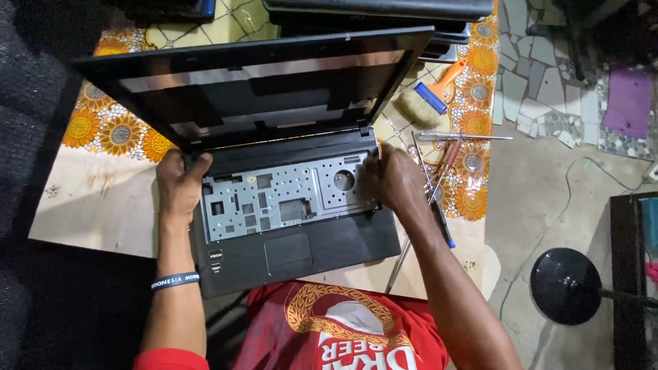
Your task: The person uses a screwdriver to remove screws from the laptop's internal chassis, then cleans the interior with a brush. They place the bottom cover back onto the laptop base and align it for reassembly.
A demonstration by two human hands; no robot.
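Both hands, left hand; right hand, grip laptop.

Dark tilted laptop screen, table's far side

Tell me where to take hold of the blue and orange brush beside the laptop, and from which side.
Grip the brush by its orange handle, which sticks out toward the top right, clear of the laptop lid. Come from the right side, where the table edge is open; the bristle end points down-left toward the laptop hinge.

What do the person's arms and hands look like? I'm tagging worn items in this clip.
Both hands are bare, no gloves. The left hand has a dark blue wristband with white lettering; the right hand wears nothing. Short red sleeves show.
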